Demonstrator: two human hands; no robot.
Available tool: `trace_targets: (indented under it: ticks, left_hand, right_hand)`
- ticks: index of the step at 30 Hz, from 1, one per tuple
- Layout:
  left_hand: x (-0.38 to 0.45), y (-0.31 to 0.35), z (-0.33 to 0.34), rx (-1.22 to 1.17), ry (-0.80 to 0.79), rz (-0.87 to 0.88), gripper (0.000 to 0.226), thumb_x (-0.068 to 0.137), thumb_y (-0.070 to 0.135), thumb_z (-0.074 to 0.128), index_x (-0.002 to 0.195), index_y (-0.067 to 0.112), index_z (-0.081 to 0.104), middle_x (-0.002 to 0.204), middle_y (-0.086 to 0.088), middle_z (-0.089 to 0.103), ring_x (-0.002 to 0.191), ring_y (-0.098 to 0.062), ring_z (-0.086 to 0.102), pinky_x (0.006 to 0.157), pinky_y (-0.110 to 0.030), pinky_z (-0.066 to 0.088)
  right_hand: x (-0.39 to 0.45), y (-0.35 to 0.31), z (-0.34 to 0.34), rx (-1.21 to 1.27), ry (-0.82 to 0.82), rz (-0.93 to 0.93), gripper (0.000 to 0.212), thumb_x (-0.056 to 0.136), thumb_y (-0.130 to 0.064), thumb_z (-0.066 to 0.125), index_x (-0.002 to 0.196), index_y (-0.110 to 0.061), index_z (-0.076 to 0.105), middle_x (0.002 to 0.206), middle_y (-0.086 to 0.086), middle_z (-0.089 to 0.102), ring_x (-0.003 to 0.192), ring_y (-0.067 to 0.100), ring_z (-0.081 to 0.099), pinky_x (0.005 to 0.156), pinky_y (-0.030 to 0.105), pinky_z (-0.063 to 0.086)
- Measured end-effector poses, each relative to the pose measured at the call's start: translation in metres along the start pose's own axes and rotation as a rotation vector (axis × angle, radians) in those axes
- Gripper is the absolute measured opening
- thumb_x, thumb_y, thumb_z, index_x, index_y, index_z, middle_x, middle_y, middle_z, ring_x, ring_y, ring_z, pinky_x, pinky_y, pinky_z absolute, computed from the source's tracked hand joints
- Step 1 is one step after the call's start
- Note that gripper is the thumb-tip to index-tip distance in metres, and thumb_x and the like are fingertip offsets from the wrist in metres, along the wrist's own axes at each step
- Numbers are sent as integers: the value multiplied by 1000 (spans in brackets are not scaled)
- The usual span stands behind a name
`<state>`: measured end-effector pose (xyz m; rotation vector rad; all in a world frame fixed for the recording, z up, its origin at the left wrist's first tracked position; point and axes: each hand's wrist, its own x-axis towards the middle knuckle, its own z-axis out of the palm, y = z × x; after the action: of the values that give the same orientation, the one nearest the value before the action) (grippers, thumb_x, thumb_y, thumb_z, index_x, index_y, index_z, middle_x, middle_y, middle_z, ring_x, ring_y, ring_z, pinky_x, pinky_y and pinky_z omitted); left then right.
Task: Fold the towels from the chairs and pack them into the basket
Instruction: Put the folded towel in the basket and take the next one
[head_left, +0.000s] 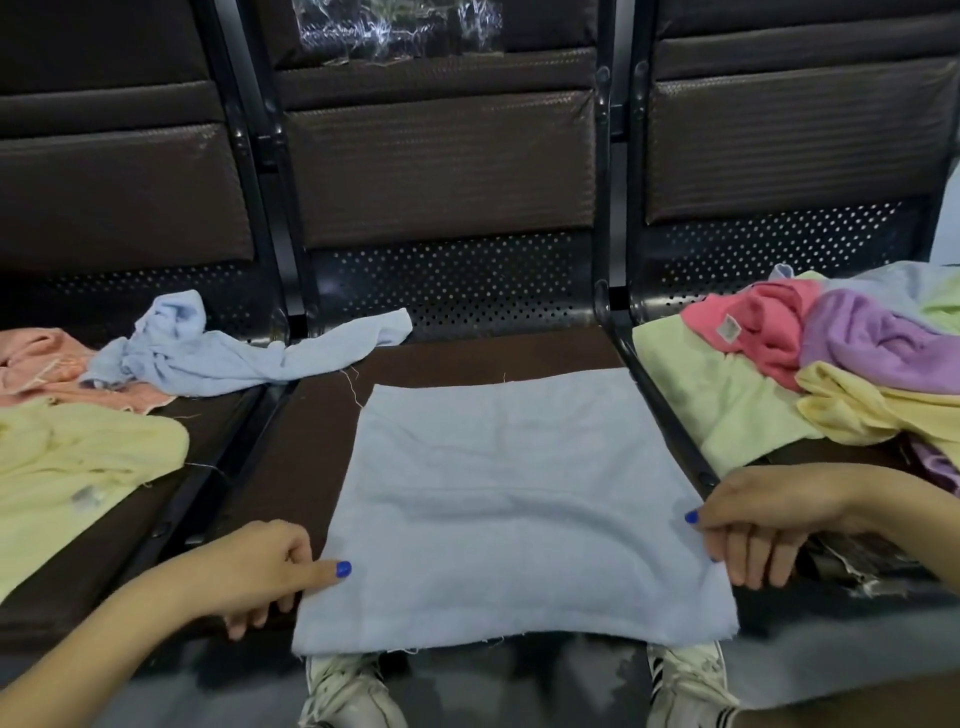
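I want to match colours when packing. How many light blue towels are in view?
2, perhaps more. One flat blue towel on the middle seat, held by the left hand and right hand; one crumpled blue towel behind it, leftward. The right pile may hide others.

A row of three joined chairs fills the scene, dark brown and padded, on black metal frames. The middle seat (322, 467) sits dead centre, its backrest (441, 166) rising toward twelve o'clock in stacked cushioned bands with a woven sheen. Below each backrest runs a perforated black metal panel (447, 286), dotted with small holes. Black metal arm bars (660, 410) divide the seats at ten and two o'clock. Crinkled clear plastic wrap (395, 26) clings to the middle backrest's top at twelve. A grey floor (831, 670) shows at five o'clock. The light is dim and flat.
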<state>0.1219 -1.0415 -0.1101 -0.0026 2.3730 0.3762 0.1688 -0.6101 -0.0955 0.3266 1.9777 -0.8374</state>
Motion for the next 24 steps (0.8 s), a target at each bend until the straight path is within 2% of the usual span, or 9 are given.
trace_targets:
  ticks: [2, 4, 8, 10, 13, 15, 17, 21, 24]
  left_hand:
    - [0, 6, 9, 130, 69, 7, 50, 77, 60, 65, 74, 14, 47, 72, -2, 63, 52, -19, 60, 45, -27, 47]
    - [4, 8, 18, 110, 115, 70, 42, 79, 51, 68, 73, 17, 44, 72, 2, 58, 55, -16, 59, 47, -24, 45]
    - [3, 6, 23, -39, 89, 187, 29, 87, 31, 65, 73, 14, 47, 72, 5, 52, 60, -4, 46, 55, -15, 35]
    - [-2, 2, 18, -309, 52, 188, 22, 85, 27, 67, 83, 8, 55, 82, 0, 63, 72, -9, 57, 65, -22, 39]
    - [-10, -1, 13, -892, -76, 156, 47, 66, 24, 79, 101, 1, 59, 98, -10, 72, 87, -22, 69, 72, -32, 54]
    - [-14, 0, 13, -1119, -87, 106, 38, 75, 14, 78, 98, 0, 53, 85, -12, 71, 70, -23, 69, 58, -35, 58]
    - [-15, 0, 12, -1255, -24, 34, 23, 82, 11, 65, 101, 2, 55, 72, -12, 65, 47, -16, 56, 41, -26, 50]
    - [-13, -17, 6, -1267, -51, 38, 64, 58, 27, 84, 112, -1, 66, 84, -26, 63, 51, -14, 47, 43, -20, 39]
    - [-21, -23, 4, -1097, -174, 89, 79, 42, 38, 95, 100, -7, 66, 62, -16, 49, 41, -17, 42, 37, -22, 38]
  right_hand:
    - [4, -1, 2, -57, 103, 78, 44, 96, -46, 49, 91, -4, 60, 74, 12, 70, 65, 21, 68, 59, 31, 56]
    - [9, -2, 4, -92, 172, 102, 46, 91, -48, 55, 98, -3, 56, 71, 11, 67, 58, 19, 67, 52, 29, 55]
    - [15, -4, 2, -11, 190, 100, 30, 87, -32, 67, 86, -4, 56, 62, 5, 60, 50, 14, 57, 47, 26, 51]
    - [16, -5, 0, 10, 202, 93, 22, 87, -23, 68, 79, -6, 56, 62, 3, 57, 52, 13, 51, 47, 25, 50]
    - [16, -4, 0, 99, 233, 62, 12, 85, -16, 64, 81, -6, 61, 71, 6, 55, 56, 15, 49, 53, 28, 52]
    - [13, -4, 0, 238, 210, 13, 11, 86, -14, 60, 89, -4, 63, 76, 9, 61, 59, 18, 54, 59, 30, 52]
    - [12, -2, -2, 397, 173, -47, 18, 85, -14, 55, 95, -1, 63, 78, 14, 67, 62, 22, 61, 62, 31, 53]
    - [12, -4, -4, 722, 148, -154, 19, 91, -3, 43, 98, 3, 60, 79, 18, 66, 62, 24, 63, 60, 32, 53]
    - [7, -5, -5, 752, 153, -217, 9, 76, -2, 66, 73, 2, 57, 63, 13, 60, 52, 20, 58, 46, 25, 47]
